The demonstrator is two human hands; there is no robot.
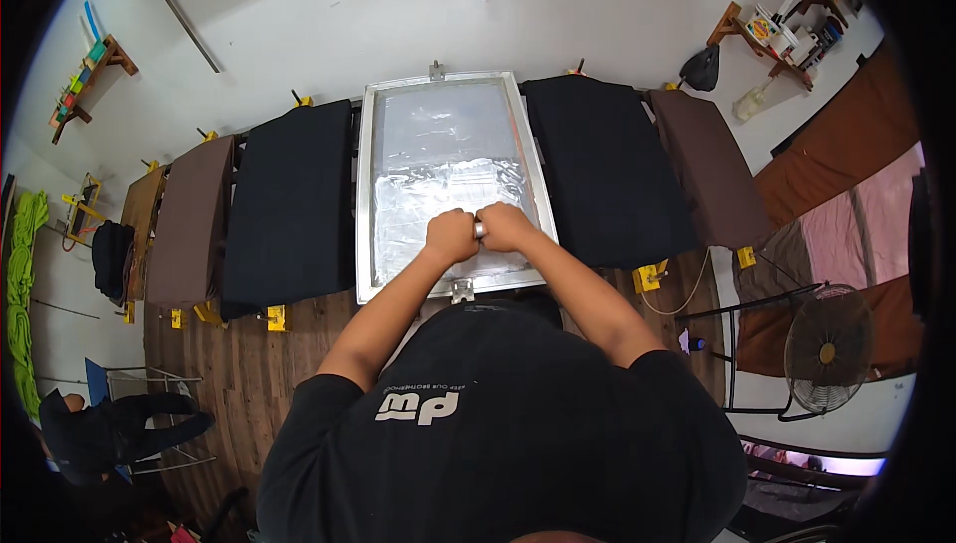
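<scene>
A screen-printing frame point(543, 184) with a metal rim lies in front of me, its mesh covered with shiny, wrinkled film-like patches over the nearer part. My left hand point(453, 236) and my right hand point(506, 228) are side by side above the near half of the mesh. Both are closed into fists, knuckles away from me. A small pale, shiny piece point(480, 230) shows between them; what they grip is otherwise hidden beneath the fingers. Metal clamps point(462, 291) sit at the frame's near and far edges.
Boards draped in black cloth point(289, 204) and brown cloth point(189, 224) stand left of the frame; more black cloth point(609, 169) and brown cloth lie right. A fan point(827, 349) stands at the right. Another person point(124, 428) sits at the lower left. Shelves hang on the wall.
</scene>
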